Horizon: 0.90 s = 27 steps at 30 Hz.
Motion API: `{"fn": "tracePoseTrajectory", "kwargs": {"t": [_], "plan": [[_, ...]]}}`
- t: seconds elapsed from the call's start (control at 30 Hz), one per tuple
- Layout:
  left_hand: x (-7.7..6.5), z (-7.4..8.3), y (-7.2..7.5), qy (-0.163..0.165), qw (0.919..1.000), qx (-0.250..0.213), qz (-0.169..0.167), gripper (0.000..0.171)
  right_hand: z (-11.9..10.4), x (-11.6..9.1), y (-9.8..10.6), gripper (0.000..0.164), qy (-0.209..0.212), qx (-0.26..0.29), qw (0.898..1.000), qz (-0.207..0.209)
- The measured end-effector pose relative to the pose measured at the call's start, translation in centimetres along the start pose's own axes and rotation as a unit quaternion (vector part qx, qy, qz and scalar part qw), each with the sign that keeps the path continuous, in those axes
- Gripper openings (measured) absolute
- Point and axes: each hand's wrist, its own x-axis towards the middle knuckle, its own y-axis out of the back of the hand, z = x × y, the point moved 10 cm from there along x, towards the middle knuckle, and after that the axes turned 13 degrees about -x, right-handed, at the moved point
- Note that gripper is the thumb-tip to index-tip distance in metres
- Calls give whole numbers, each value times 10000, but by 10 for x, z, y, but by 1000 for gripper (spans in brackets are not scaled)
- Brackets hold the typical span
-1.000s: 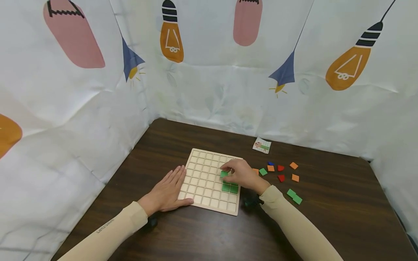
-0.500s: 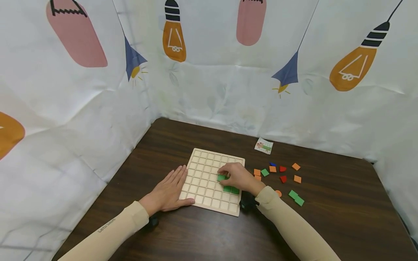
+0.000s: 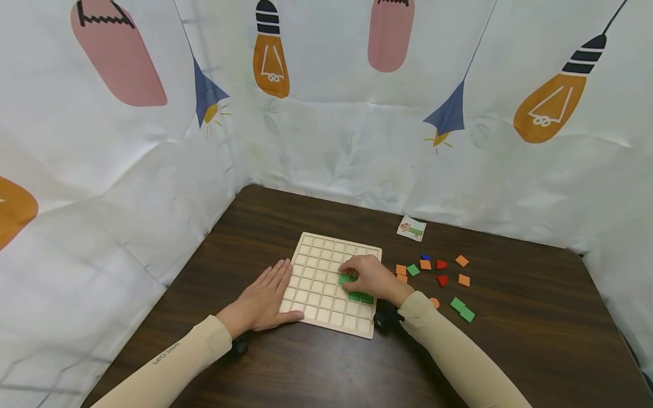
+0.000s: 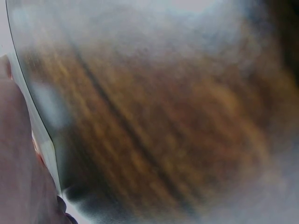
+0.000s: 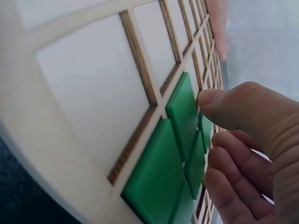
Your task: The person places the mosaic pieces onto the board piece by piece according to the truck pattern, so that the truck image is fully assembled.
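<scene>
A pale wooden grid board [image 3: 317,286] lies on the dark table. My left hand [image 3: 262,300] rests flat along its left edge, fingers straight and thumb at the near corner. My right hand [image 3: 376,277] is over the board's right half, thumb and fingers bent around a square green tile [image 3: 344,279]. That tile [image 5: 204,130] is partly hidden behind the thumb in the right wrist view. Other green tiles [image 5: 156,172] sit in neighbouring cells, nearer the board's edge. The left wrist view is blurred, with only part of the hand [image 4: 18,154] at its left side.
Right of the board lie loose orange tiles [image 3: 463,280], red pieces [image 3: 442,280], a blue piece [image 3: 425,257], and green tiles [image 3: 462,309]. A small picture card [image 3: 411,228] lies near the table's back edge. A printed cloth [image 3: 326,141] hangs behind.
My right hand has shifted slightly left and toward me over the board with the green tile, then stayed there. The left hand keeps its place on the board's edge.
</scene>
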Motion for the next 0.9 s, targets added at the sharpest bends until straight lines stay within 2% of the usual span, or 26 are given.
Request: {"fn": "tracePoseTrajectory", "kwargs": {"t": [0.43, 0.57, 0.73, 0.9], "plan": [[0, 0, -1, 48, 10000, -37, -67, 111, 16, -16, 20, 34, -203, 120, 9992, 319], [1, 1, -3, -6, 10000, -25, 2, 112, 29, -29, 29, 34, -407, 259, 9983, 332], [1, 2, -1, -65, 9999, -100, 65, 112, 47, -50, 41, 33, -669, 134, 9965, 477], [0, 2, 1, -23, 9999, -151, -39, 111, 68, -74, 53, 33, -909, -22, 9937, 651]]}}
